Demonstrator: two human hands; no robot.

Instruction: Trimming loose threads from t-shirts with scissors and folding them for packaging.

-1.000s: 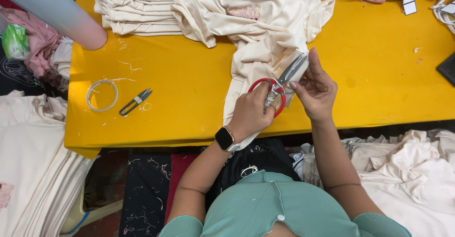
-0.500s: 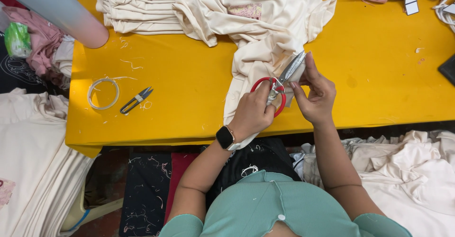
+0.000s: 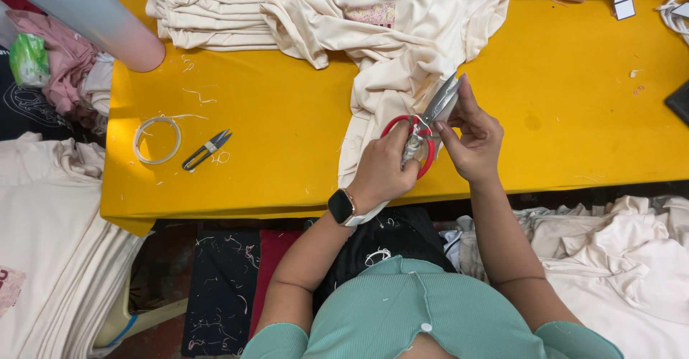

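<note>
Trimming at frame centre: scissors [image 3: 425,126] (red-handled) are gripped by the left hand [image 3: 384,169]; the cream shirt [image 3: 387,57] is pinched by the right hand [image 3: 474,140], best kept taut.

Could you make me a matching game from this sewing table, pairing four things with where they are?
Things:
1. red-handled scissors
2. small thread snips
3. smartwatch
4. folded cream shirts

Places:
A. stacked at the table's far edge
B. on the left wrist
C. lying beside a white ring
D. in the left hand

Pairs: 1-D, 2-C, 3-B, 4-A
</note>
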